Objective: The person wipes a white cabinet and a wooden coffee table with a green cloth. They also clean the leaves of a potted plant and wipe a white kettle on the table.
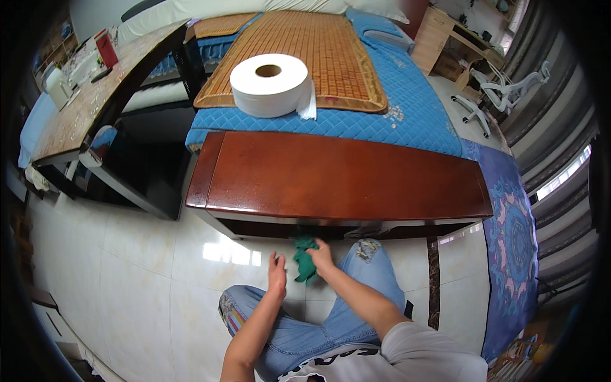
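My right hand (322,257) grips a crumpled green cloth (305,262), which hangs between my knees in front of a low reddish-brown wooden cabinet (343,176). To the left of the cloth, my left hand (277,275) is raised with its fingers apart and nothing in it. The cabinet's glossy top spans the middle of the view. Below that top the front is dark, and the upper end of the cloth is hard to make out against it. A pale cable-like thing (367,232) shows in the shadow there.
Behind the cabinet, a large white paper roll (268,86) rests at the foot of a bed with a blue quilted cover (415,114) and a bamboo mat (305,38). A dark-framed table (110,90) stands on the left. A purple patterned rug (510,248) lies right, near a white swivel chair (501,93).
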Available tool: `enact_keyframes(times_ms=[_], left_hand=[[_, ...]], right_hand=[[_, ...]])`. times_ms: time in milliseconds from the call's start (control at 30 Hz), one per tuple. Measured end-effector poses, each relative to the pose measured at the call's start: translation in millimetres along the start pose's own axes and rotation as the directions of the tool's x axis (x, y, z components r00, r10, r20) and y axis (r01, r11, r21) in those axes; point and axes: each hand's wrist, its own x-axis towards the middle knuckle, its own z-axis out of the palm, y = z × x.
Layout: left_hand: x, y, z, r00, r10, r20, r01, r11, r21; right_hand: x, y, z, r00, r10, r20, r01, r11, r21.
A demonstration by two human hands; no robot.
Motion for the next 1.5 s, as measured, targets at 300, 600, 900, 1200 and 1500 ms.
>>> enact_keyframes(times_ms=[300, 600, 900, 1200, 1500], left_hand=[[-103.0, 189.7, 1.4, 0.610, 0.790, 0.060, -0.788, 0.598, 0.146], [-0.8, 230.1, 108.2, 0.427, 0.753, 0.501, -0.774, 0.019, 0.633], [-47.1, 165.5, 302.8, 0.122, 0.282, 0.952, -0.926, -0.312, 0.211], [-48.8, 160.6, 313.2, 0.249, 0.237, 0.939, -0.941, -0.168, 0.292], [-43.2, 157.6, 326.2, 0.243, 0.349, 0.905, -0.920, -0.211, 0.329]], right_hand=[[-109.8, -284.6, 62.2, 0.346, -0.823, 0.451, 0.907, 0.416, 0.061], [19.2, -265.9, 46.4, 0.571, -0.473, 0.671, 0.740, -0.056, -0.670], [16.6, -269.2, -229.5, 0.577, -0.620, 0.532, 0.611, -0.105, -0.785], [13.1, -274.0, -231.9, 0.676, -0.567, 0.471, 0.652, 0.161, -0.741], [14.9, -277.9, -227.7, 0.764, -0.539, 0.356, 0.514, 0.174, -0.840]])
